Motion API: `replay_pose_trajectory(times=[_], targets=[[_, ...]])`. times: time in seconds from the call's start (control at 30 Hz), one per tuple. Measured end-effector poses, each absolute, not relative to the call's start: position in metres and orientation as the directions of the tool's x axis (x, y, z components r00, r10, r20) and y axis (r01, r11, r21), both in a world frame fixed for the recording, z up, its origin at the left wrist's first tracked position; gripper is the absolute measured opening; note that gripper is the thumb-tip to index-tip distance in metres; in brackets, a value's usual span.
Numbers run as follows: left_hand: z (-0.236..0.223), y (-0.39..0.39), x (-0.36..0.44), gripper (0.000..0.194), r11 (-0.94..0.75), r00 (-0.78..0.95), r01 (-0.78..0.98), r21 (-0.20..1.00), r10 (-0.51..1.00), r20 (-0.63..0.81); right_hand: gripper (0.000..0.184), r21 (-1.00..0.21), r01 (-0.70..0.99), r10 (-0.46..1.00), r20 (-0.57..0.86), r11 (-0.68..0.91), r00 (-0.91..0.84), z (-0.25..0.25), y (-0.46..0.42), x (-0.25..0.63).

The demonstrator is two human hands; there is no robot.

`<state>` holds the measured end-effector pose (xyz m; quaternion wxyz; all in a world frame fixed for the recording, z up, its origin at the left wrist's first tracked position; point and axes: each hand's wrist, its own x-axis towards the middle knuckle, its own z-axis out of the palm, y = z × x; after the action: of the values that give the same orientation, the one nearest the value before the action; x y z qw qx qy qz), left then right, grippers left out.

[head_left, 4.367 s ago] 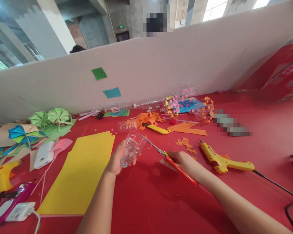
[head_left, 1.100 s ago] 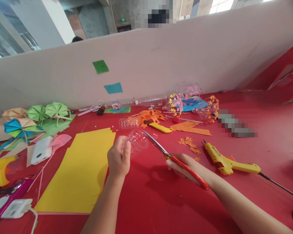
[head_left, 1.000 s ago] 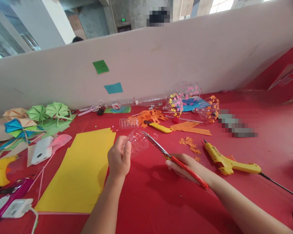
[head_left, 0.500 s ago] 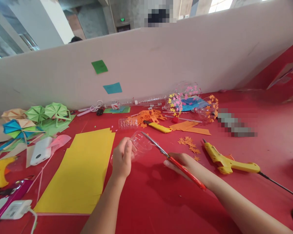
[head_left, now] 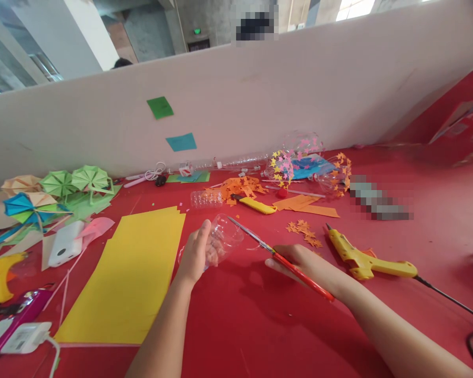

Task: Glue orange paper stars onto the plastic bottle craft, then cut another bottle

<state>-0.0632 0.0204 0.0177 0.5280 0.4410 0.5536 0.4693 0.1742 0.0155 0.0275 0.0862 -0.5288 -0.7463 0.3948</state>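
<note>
A clear piece of plastic bottle is held in my left hand, the thumb on the near side and the fingers showing through the plastic. My right hand is closed on red-handled scissors. Their blades point up and left, with the tips at the bottle piece's right rim; they look nearly closed. A thin curl of clear plastic shows by the blades. Beyond the hands lie a yellow box cutter and a ribbed clear bottle section.
Yellow paper sheets lie left, near paper umbrellas and a white power bank. On the right rest a yellow glue gun and orange paper stars. Star-covered bottle pieces stand by the white partition.
My left hand has shifted slightly left and turned, so more of its fingers show through the plastic. The bottle piece has rotated a little. The scissors stay almost in place.
</note>
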Motion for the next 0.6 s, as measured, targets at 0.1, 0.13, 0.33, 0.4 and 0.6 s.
replay_pose_trajectory(times=[0.1, 0.13, 0.33, 0.4, 0.6], targets=[[0.0168, 0.0211, -0.0641, 0.06, 0.182, -0.017, -0.029, 0.983, 0.983, -0.182, 0.049, -0.695, 0.711, 0.86, -0.293, 0.109, -0.419, 0.027, 0.0154, 0.1722], [0.0166, 0.0216, -0.0645, 0.06, 0.186, -0.018, -0.034, 0.982, 0.982, -0.187, 0.049, -0.703, 0.703, 0.858, -0.293, 0.105, -0.422, 0.0264, 0.0155, 0.1716], [0.0183, 0.0239, -0.0673, 0.063, 0.238, -0.005, -0.054, 0.97, 0.971, -0.239, 0.049, -0.718, 0.691, 0.863, -0.298, 0.078, -0.407, 0.0195, 0.0176, 0.1715], [0.0204, 0.0238, -0.0685, 0.063, 0.259, 0.02, -0.066, 0.964, 0.966, -0.258, 0.049, -0.711, 0.698, 0.867, -0.294, 0.083, -0.403, 0.0188, 0.018, 0.172], [0.024, 0.0231, -0.0701, 0.059, 0.394, 0.187, -0.101, 0.914, 0.909, -0.371, 0.049, -0.647, 0.739, 0.859, -0.256, 0.188, -0.443, 0.0249, 0.0153, 0.1719]])
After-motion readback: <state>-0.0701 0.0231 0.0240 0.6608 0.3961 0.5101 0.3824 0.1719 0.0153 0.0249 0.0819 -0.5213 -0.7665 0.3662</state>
